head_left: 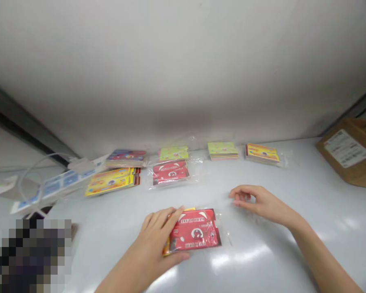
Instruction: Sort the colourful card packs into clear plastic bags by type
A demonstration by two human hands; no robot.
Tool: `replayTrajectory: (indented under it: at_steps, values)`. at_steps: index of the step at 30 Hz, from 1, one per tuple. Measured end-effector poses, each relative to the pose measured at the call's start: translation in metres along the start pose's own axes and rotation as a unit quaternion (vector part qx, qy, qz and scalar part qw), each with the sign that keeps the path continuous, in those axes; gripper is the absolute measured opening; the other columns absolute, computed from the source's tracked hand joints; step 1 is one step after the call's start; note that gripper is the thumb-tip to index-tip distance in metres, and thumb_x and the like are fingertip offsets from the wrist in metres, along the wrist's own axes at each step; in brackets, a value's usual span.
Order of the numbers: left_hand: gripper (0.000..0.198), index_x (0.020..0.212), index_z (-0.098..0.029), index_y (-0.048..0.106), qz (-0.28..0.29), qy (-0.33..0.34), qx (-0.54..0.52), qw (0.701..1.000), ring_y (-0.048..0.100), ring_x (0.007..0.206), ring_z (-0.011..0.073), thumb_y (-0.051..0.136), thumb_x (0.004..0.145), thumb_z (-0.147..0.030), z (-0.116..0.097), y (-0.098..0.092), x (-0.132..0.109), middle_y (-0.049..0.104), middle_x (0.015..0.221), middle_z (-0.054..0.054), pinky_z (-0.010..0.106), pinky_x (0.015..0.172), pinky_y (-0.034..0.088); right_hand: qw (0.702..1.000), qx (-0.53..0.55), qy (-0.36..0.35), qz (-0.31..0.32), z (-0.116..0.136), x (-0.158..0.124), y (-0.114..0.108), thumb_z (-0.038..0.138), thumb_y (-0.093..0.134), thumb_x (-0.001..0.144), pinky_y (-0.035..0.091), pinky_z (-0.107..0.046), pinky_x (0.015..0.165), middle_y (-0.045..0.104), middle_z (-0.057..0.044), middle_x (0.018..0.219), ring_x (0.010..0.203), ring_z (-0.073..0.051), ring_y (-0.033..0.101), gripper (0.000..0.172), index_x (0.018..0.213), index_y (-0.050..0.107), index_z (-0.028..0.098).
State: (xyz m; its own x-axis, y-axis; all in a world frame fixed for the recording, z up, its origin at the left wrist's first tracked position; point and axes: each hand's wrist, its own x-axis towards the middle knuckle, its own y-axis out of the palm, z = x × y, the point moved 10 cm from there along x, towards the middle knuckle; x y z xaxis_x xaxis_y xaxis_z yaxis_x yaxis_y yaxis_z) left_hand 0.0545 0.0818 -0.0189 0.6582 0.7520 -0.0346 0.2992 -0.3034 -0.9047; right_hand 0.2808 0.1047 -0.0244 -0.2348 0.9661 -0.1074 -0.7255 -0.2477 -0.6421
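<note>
A stack of red printed cards in a clear plastic bag (198,232) lies on the table in front of me, a yellow card edge showing along its side. My left hand (161,236) is closed around its left end, fingers over the far edge and thumb along the near edge. To the right and apart from the pack, my right hand (250,199) has its fingers curled in toward the thumb just above the table. Whatever is between those fingertips, if anything, I cannot make out.
Along the back lie a bagged red pack (171,172), green packs (222,149), an orange pack (263,153), a dark blue pack (126,156) and yellow cards (111,181). A power strip (57,185) with a white cable is left; a brown carton (347,152) stands right.
</note>
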Motion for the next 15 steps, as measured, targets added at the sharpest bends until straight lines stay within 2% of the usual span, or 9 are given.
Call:
replayTrajectory:
  at_steps: [5,8,11,15]
  values:
    - [0.075,0.139,-0.031,0.023,0.007,-0.003,-0.002,1.000,0.039,0.117,0.0287,0.061,0.077,-0.047,-0.001,-0.001,-0.001,0.043,0.132,0.007,0.043,0.096,0.035,0.999,-0.023,0.045,-0.007,-0.024,-0.006,-0.018,0.035,0.058,0.075,0.044,-0.030,0.068,0.063,-0.004,0.083,0.074,-0.018,0.055,0.023,0.091,0.063,0.019]
    - [0.074,0.138,-0.030,0.025,0.008,-0.011,-0.004,1.000,0.039,0.117,0.0282,0.063,0.076,-0.046,0.000,-0.002,-0.001,0.043,0.131,0.007,0.042,0.096,0.035,0.997,-0.031,0.060,0.023,-0.035,-0.010,-0.015,0.037,0.061,0.072,0.044,-0.028,0.063,0.060,-0.003,0.075,0.069,-0.017,0.054,0.025,0.088,0.064,0.019]
    - [0.073,0.137,-0.030,0.027,0.010,-0.013,-0.008,1.000,0.040,0.116,0.0287,0.063,0.076,-0.044,0.000,-0.002,-0.001,0.044,0.130,0.007,0.043,0.096,0.034,0.997,-0.050,0.044,0.049,-0.037,-0.012,-0.010,0.035,0.064,0.068,0.044,-0.028,0.065,0.057,-0.002,0.079,0.070,-0.017,0.053,0.024,0.088,0.064,0.021]
    - [0.073,0.138,-0.031,0.025,0.009,-0.009,-0.013,1.000,0.039,0.117,0.0296,0.061,0.077,-0.046,-0.001,-0.001,-0.001,0.043,0.131,0.008,0.044,0.096,0.034,0.996,-0.057,0.052,0.035,-0.040,-0.007,-0.010,0.030,0.058,0.072,0.043,-0.028,0.062,0.055,-0.001,0.074,0.066,-0.016,0.051,0.014,0.081,0.063,0.020]
